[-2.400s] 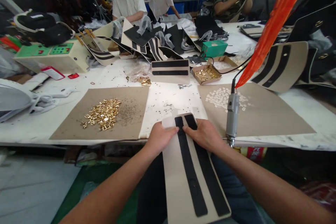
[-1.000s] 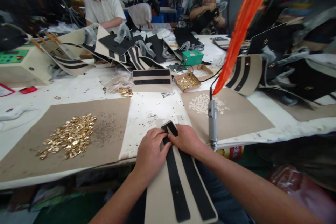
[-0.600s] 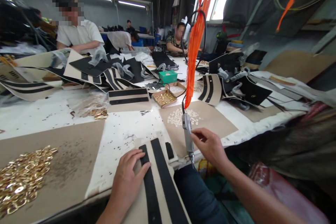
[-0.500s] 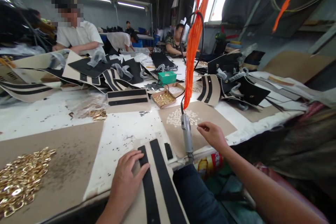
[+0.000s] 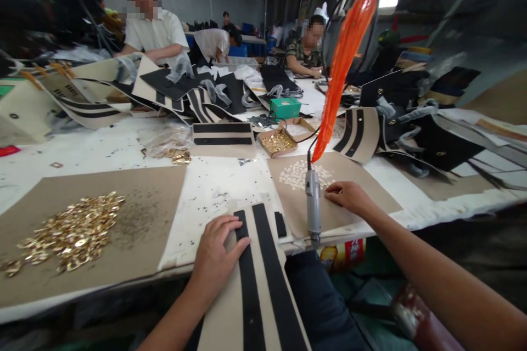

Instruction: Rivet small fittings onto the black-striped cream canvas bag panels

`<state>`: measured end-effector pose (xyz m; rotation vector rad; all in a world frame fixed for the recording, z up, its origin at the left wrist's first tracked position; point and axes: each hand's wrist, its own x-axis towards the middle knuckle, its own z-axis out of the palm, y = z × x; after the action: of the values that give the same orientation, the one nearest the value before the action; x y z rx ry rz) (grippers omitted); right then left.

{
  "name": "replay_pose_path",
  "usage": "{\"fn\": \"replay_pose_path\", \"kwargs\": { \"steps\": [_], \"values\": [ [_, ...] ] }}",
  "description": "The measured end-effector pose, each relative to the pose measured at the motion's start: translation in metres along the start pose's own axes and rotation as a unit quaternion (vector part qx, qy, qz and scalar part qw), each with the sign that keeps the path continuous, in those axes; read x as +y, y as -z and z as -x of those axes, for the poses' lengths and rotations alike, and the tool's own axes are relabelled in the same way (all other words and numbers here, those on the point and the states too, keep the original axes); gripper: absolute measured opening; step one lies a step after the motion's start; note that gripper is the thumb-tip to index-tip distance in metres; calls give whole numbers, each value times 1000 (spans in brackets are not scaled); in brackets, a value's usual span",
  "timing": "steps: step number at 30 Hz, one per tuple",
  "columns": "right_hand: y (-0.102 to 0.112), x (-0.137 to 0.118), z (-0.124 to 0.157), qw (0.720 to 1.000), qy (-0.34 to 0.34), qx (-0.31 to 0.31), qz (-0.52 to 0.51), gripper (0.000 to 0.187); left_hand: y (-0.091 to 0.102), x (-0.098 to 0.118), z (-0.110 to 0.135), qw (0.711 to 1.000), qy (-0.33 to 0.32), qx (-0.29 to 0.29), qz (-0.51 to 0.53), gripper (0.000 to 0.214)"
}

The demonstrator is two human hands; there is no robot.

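Note:
My left hand (image 5: 216, 255) lies flat, fingers spread, on a cream panel with two black stripes (image 5: 263, 290) that hangs over the table's front edge onto my lap. My right hand (image 5: 348, 197) reaches onto the right brown sheet (image 5: 370, 197), fingers curled together at the edge of a heap of small white pieces (image 5: 298, 175); what they pinch is too small to see. A grey hanging power tool (image 5: 313, 208) dangles between the two hands, under an orange sleeve (image 5: 346, 55).
A pile of gold fittings (image 5: 69, 233) lies on the left brown sheet. A small box of gold parts (image 5: 278, 142), a green box (image 5: 290, 107) and stacks of striped panels (image 5: 197, 98) fill the table's far side. Other people sit behind.
My right hand left the striped panel, passed the hanging tool and reached to the white pieces. My left hand went flat on the panel. The view swung to the right.

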<state>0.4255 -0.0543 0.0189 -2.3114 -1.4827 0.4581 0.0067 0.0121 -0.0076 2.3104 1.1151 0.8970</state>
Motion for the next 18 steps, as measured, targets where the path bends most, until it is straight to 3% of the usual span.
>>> {"fn": "replay_pose_path", "kwargs": {
  "steps": [6, 12, 15, 18],
  "values": [
    [6, -4, -13, 995, -16, -90, 36, 26, 4, 13, 6, 999, 36, -5, 8, 26],
    [6, -8, -7, 971, 30, -10, 239, 28, 5, 15, 12, 999, 37, 5, 25, 28],
    [20, -19, 15, 987, 10, 49, 155, 31, 5, 15, 14, 999, 44, 7, 29, 30],
    [34, -56, 52, 990, -18, 137, -15, 35, 3, 14, 14, 998, 49, 4, 33, 31]
  ]
}}
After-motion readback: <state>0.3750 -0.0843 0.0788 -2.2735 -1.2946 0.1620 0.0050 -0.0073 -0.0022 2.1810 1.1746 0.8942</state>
